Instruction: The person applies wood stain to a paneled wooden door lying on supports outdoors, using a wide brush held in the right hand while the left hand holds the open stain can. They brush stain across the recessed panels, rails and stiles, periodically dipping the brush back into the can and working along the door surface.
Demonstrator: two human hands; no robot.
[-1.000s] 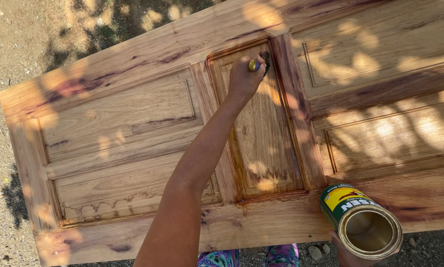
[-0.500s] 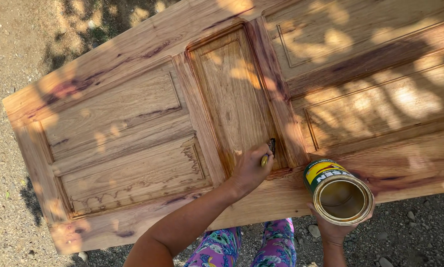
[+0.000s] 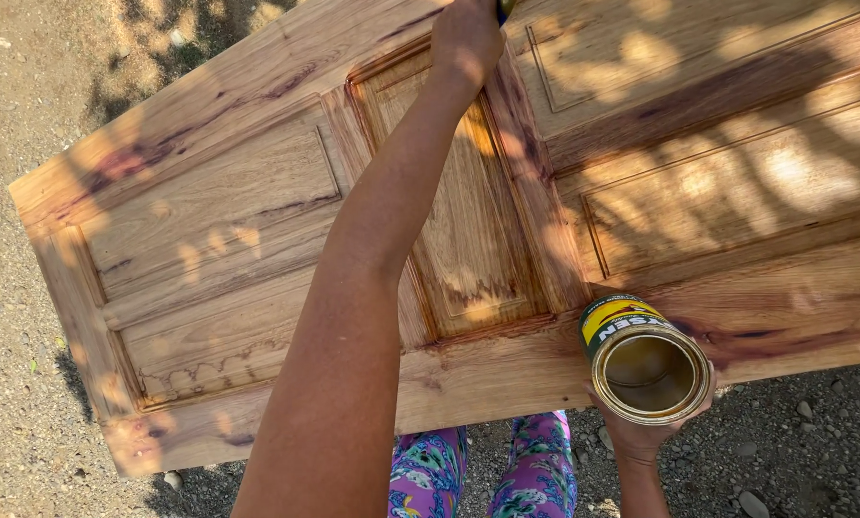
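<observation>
My left hand (image 3: 464, 38) is stretched far out over the large panelled wooden door (image 3: 209, 221), which lies flat above gravel ground (image 3: 27, 86). That hand sits at the door's far edge, over the top of the narrow upright middle panel (image 3: 478, 240), and its fingers are clenched around the handle of a brush (image 3: 503, 8); only a small dark and yellowish bit of the brush shows at the picture's top edge, so I cannot tell where the bristles touch. My forearm runs from the near edge of the door diagonally up across the middle panel.

My right hand (image 3: 641, 432) is at the near edge of the door, toward its right end, cupped from below around an open round metal can with a yellow and green label (image 3: 646, 360). The can is tilted with its mouth facing the camera, and a brownish liquid shows inside. It hangs just off the door's near edge, over the gravel.

The wood around the middle panel looks darker and wet. Patches of leaf shadow and sunlight fall across the door. Below the near edge I see legs in bright flowered leggings (image 3: 488, 470).
</observation>
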